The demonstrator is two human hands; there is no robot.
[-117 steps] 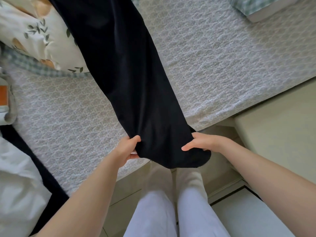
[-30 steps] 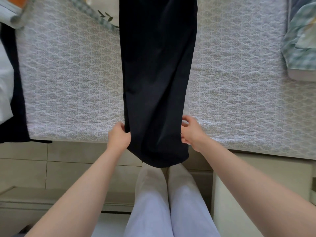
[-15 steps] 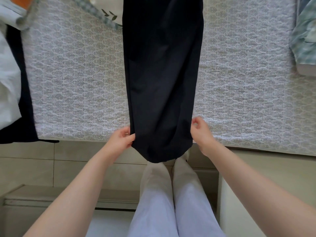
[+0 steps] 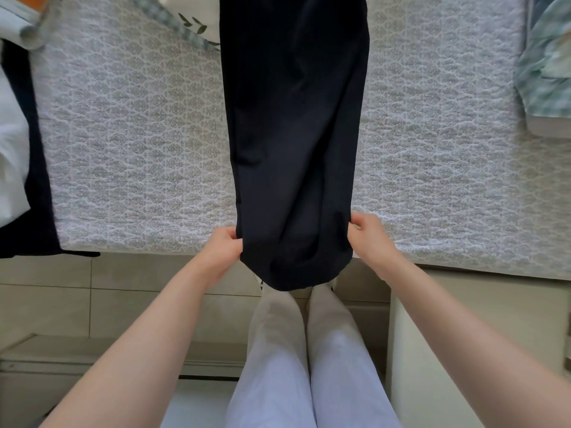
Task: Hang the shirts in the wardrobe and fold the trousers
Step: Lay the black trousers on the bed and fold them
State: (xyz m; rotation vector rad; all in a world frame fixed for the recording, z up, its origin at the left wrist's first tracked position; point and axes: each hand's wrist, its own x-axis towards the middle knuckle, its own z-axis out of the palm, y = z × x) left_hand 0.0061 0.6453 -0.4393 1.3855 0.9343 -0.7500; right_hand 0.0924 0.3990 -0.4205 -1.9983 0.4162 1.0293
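Dark navy trousers (image 4: pixel 293 134) lie stretched lengthwise across the bed (image 4: pixel 139 134), running from the top of the view to the near edge, where their end hangs a little over the mattress side. My left hand (image 4: pixel 221 248) pinches the left edge of that near end. My right hand (image 4: pixel 366 236) pinches the right edge at about the same height. The far end of the trousers is out of view.
White and dark clothes (image 4: pixel 12 149) lie at the bed's left edge. A patterned pillow (image 4: pixel 191 20) sits at the top, a green-checked bundle (image 4: pixel 547 66) at the right. Below the bed edge are tiled floor, my legs in pale trousers and a pale cabinet (image 4: pixel 463 350) at right.
The trousers have been swung from a diagonal to straight across the bed. Over the last second both hands slid slightly up the side edges and keep pinching them.
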